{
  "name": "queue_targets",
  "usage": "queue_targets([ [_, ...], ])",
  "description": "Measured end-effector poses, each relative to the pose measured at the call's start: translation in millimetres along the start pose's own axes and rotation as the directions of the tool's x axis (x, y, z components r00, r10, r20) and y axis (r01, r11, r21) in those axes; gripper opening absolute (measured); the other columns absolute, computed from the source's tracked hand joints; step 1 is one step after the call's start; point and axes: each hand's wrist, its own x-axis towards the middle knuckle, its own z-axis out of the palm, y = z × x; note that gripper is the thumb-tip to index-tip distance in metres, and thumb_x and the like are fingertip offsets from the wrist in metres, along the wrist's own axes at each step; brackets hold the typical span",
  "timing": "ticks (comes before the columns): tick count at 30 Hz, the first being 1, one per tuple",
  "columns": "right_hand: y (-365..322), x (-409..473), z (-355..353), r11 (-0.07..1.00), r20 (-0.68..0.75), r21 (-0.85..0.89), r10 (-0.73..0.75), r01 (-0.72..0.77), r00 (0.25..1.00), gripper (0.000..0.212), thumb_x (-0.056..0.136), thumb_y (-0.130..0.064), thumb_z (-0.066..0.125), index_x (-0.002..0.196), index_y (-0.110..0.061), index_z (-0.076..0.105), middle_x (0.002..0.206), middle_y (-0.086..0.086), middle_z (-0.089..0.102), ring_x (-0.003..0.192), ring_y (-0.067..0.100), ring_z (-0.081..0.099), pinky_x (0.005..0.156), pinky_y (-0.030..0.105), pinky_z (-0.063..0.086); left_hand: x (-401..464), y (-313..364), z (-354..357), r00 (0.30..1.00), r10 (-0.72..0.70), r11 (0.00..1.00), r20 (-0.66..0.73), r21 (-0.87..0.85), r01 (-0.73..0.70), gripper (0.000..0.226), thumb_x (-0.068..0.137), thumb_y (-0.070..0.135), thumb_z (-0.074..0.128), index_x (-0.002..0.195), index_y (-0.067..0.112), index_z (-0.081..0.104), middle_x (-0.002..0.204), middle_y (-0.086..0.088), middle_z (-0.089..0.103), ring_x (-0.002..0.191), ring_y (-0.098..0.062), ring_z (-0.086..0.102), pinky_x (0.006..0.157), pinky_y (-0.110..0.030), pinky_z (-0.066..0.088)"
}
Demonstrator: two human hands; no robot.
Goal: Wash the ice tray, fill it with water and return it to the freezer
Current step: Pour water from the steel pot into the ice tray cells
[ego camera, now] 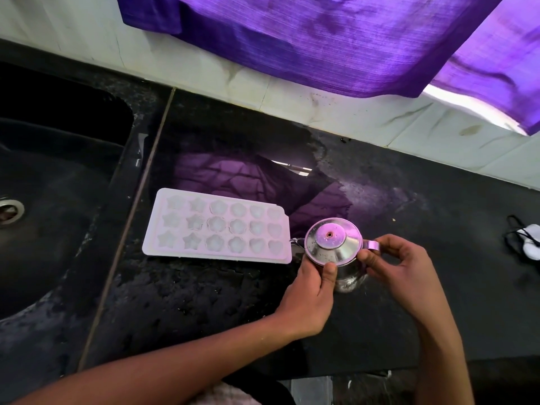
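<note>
A white ice tray (217,228) with star, flower and heart cells lies flat on the black counter (204,302), right of the sink. The cells look wet or filled; I cannot tell how full. A steel jug (333,245) with a lid stands upright at the tray's right end, its spout at the tray's corner. My left hand (309,283) grips the jug's body from the near side. My right hand (400,266) pinches the jug at its handle and lid rim.
A black sink (55,176) with a steel drain lies to the left. A purple curtain (336,39) hangs over the tiled back wall. A white and black object (529,244) rests at the counter's far right. The counter around the tray is wet.
</note>
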Motion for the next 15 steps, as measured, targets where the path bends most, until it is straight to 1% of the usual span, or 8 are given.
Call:
queue_targets([
  [3, -1.4, -0.1, -1.1, 1.000, -0.003, -0.022, -0.008, 0.008, 1.000, 0.010, 0.073, -0.019, 0.076, 0.072, -0.017, 0.066, 0.070, 0.001, 0.070, 0.071, 0.022, 0.067, 0.074, 0.052, 0.055, -0.3, 0.2, -0.2, 1.000, 0.000, 1.000, 0.011, 0.009, 0.000, 0.054, 0.100, 0.042, 0.027, 0.148, 0.019, 0.018, 0.151, 0.002, 0.032, 0.136, -0.018, 0.035, 0.112, -0.031, 0.029],
  [6, -3.0, -0.3, -2.2, 0.999, 0.004, -0.034, -0.010, 0.010, 1.000, 0.010, 0.073, -0.019, 0.076, 0.074, -0.017, 0.066, 0.071, 0.004, 0.069, 0.075, 0.028, 0.067, 0.074, 0.053, 0.055, -0.4, 0.6, -0.2, 1.000, 0.004, 1.000, 0.018, 0.004, -0.004, 0.054, 0.100, 0.042, 0.027, 0.148, 0.019, 0.017, 0.151, 0.002, 0.032, 0.137, -0.017, 0.034, 0.112, -0.031, 0.028],
  [8, -3.9, -0.6, -3.2, 0.999, 0.007, -0.040, -0.013, 0.013, 1.000, 0.010, 0.073, -0.020, 0.076, 0.073, -0.018, 0.066, 0.072, 0.004, 0.069, 0.075, 0.029, 0.067, 0.074, 0.053, 0.055, -0.5, 1.5, -0.3, 1.000, 0.005, 1.000, 0.021, 0.002, -0.005, 0.054, 0.100, 0.041, 0.028, 0.148, 0.018, 0.018, 0.151, 0.001, 0.032, 0.137, -0.016, 0.034, 0.112, -0.032, 0.029],
  [12, -4.5, -0.6, -5.6, 0.998, 0.018, -0.052, -0.017, 0.018, 1.000, 0.011, 0.072, -0.025, 0.076, 0.073, -0.019, 0.067, 0.072, 0.003, 0.070, 0.075, 0.023, 0.067, 0.075, 0.052, 0.055, -0.6, 3.1, -0.2, 0.999, -0.011, 1.000, 0.030, 0.004, 0.011, 0.053, 0.100, 0.042, 0.027, 0.146, 0.016, 0.022, 0.148, -0.002, 0.036, 0.135, -0.019, 0.037, 0.112, -0.035, 0.031],
  [15, -6.3, -1.4, -7.1, 0.999, 0.025, -0.047, -0.014, 0.015, 1.000, 0.021, 0.066, -0.038, 0.074, 0.072, -0.019, 0.067, 0.073, 0.000, 0.071, 0.073, 0.017, 0.067, 0.075, 0.048, 0.055, -1.5, 4.9, -0.2, 0.999, -0.009, 1.000, 0.031, 0.002, 0.009, 0.053, 0.100, 0.042, 0.027, 0.146, 0.015, 0.023, 0.148, -0.002, 0.037, 0.135, -0.018, 0.037, 0.112, -0.034, 0.031],
])
